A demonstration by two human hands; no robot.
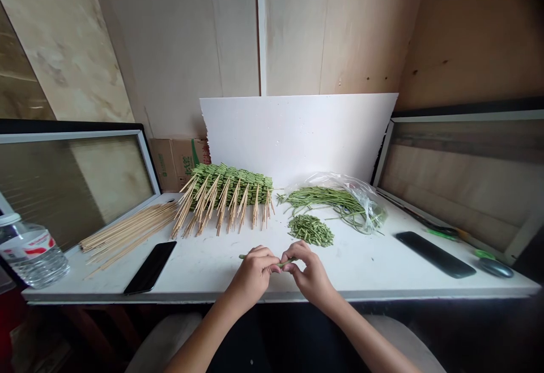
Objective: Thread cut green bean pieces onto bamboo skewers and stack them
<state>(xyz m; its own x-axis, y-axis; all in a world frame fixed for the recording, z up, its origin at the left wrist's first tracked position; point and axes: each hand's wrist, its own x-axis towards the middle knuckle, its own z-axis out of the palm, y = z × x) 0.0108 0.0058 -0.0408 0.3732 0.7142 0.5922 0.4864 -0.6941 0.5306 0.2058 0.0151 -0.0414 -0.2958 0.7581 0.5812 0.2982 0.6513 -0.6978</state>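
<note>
My left hand (254,271) and my right hand (306,270) meet above the front of the white table (204,274). Both are closed on a green bean (289,261), and its other end pokes out past the left fingers. Just beyond my hands lies a heap of short cut bean pieces (310,230). Behind that heap, long uncut green beans (323,196) spill from a clear plastic bag (361,187). To the left sits a stacked pile of skewered beans (229,183), its wooden stick ends pointing toward me.
Loose bamboo skewers (131,228) lie at the left, near a black phone (150,267) and a water bottle (32,254). At the right are a dark flat oblong object (436,254) and a mouse (495,267). A white board (297,135) stands behind, beside a cardboard box (172,160).
</note>
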